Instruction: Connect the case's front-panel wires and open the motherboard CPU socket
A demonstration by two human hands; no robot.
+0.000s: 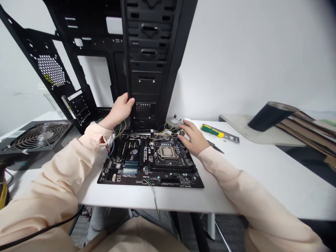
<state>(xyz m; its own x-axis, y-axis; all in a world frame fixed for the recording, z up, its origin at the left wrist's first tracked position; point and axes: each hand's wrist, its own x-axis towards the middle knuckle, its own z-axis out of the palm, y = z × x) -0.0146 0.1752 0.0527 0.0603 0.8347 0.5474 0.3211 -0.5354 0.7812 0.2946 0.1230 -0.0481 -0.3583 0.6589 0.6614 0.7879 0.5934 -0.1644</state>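
Note:
A black computer case (149,66) stands upright at the back of the table. My left hand (121,107) is closed around the edge of its front section, thumb on the near side and the other fingers hidden behind the edge. My right hand (194,138) is spread, fingers pointing left, over a grey CPU cooler (175,122) behind the motherboard; whether the fingertips touch it I cannot tell. The black motherboard (154,164) lies flat in front of the case, its processor (167,152) exposed in the socket. Thin coloured wires (110,143) run along its left and back sides.
A power supply with a fan grille (43,134) sits at the left. To the right lie a green-and-yellow screwdriver (212,131), a metal I/O shield (231,137) and a dark pointed piece (216,147). Further right are a dark cylinder (271,115) and stacked brown boards (307,131).

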